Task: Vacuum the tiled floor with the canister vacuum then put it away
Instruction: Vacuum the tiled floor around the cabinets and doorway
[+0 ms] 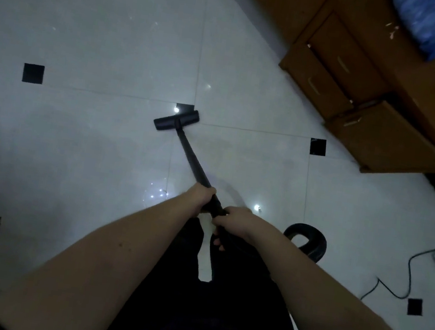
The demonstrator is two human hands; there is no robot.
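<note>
Step in hand: vacuuming. Left hand (pixel 202 195) and right hand (pixel 232 221), fingers curled round black wand (pixel 191 155). Floor head (pixel 176 120) flat on tiled floor (pixel 114 52), far centre. Hose (pixel 309 240) looped near right. Next: likely a steady stroke over unswept tiles, clear of wooden cabinet (pixel 373 102).

The floor (pixel 101 45) is pale glossy tile with small black squares (pixel 33 73) set at the tile corners. A black vacuum head (pixel 176 120) lies flat on it near the middle, just beside one such square. At far right a brown wooden cabinet (pixel 378 126) stands on the tiles. A black cord (pixel 409 264) trails over the floor at near right, and a loop of black hose (pixel 311 242) shows beside it.
</note>
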